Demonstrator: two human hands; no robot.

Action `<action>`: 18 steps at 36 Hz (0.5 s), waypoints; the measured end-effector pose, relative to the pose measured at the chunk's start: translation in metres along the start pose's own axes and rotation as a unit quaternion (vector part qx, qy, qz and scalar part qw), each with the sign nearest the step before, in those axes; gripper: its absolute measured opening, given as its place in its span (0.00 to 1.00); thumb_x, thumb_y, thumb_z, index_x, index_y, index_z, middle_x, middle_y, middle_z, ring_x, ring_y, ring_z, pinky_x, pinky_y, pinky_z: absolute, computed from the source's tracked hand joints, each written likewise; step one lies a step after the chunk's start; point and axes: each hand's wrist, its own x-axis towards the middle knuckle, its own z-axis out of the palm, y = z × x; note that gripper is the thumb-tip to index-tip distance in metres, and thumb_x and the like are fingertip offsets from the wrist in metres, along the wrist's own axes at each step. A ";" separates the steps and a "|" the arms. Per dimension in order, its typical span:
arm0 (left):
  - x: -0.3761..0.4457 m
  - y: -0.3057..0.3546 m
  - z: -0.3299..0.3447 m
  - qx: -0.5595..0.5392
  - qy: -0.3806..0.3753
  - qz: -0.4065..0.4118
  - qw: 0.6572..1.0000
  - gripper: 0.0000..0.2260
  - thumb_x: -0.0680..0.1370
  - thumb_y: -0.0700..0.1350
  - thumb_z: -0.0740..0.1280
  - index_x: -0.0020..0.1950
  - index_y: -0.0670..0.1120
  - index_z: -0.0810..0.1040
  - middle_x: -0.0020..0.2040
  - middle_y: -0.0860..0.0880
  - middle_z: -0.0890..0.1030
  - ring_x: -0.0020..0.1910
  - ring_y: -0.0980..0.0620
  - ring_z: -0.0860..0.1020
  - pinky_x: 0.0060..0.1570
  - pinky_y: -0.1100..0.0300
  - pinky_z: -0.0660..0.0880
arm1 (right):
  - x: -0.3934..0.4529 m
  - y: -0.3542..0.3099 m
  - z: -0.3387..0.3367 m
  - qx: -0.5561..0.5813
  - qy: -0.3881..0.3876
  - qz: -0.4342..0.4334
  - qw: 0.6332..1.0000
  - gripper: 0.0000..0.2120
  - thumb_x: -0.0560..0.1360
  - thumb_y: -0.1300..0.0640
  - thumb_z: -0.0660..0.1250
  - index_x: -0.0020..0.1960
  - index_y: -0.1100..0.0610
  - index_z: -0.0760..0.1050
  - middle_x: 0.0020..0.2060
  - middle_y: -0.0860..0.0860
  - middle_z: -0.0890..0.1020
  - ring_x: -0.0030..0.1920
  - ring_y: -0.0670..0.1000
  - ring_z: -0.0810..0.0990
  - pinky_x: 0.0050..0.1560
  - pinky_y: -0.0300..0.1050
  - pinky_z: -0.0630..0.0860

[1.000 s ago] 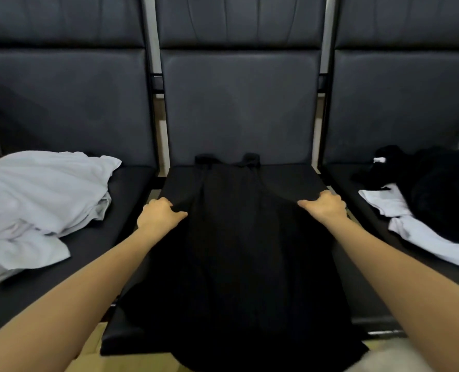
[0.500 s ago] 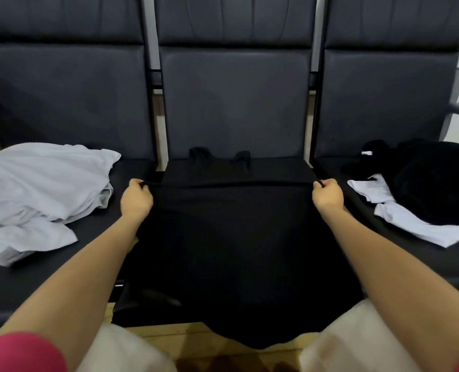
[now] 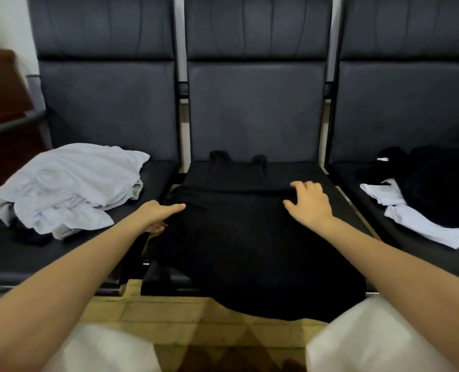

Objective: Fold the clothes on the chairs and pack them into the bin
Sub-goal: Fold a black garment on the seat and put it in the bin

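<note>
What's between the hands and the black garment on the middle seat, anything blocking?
Nothing visible. Both hands are already on the black garment: the left hand at its left edge, the right hand resting on top near the fold. The white clothes lie apart on the left seat. The bin is out of view.

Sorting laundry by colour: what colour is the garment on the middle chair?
Plain black garment, seen in the head view.

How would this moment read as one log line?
step: folding black dress | seat: middle chair | left hand: gripping edge | right hand: pressing flat
</note>
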 end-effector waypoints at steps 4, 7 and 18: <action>-0.038 -0.006 -0.003 0.067 -0.044 0.036 0.996 0.22 0.74 0.57 0.71 0.30 0.46 0.67 0.28 0.48 0.65 0.26 0.52 0.64 0.32 0.60 0.64 | -0.022 -0.036 0.004 0.104 -0.170 -0.067 0.978 0.20 0.77 0.43 0.64 0.63 0.53 0.76 0.54 0.51 0.77 0.60 0.54 0.76 0.58 0.46 0.73; -0.054 -0.013 -0.001 0.113 -0.043 0.104 0.987 0.18 0.78 0.48 0.68 0.31 0.45 0.69 0.31 0.49 0.71 0.32 0.53 0.71 0.33 0.60 0.66 | -0.035 -0.047 0.012 -0.026 -0.245 -0.128 0.961 0.26 0.77 0.38 0.60 0.71 0.50 0.67 0.68 0.53 0.68 0.70 0.56 0.65 0.67 0.53 0.67; -0.089 -0.018 -0.025 -0.107 -0.118 -0.017 0.987 0.11 0.83 0.45 0.59 0.50 0.41 0.77 0.36 0.44 0.83 0.31 0.50 0.81 0.29 0.59 0.78 | -0.026 -0.034 0.013 0.001 -0.254 -0.117 0.960 0.23 0.79 0.42 0.61 0.71 0.46 0.67 0.70 0.52 0.65 0.72 0.55 0.61 0.71 0.55 0.62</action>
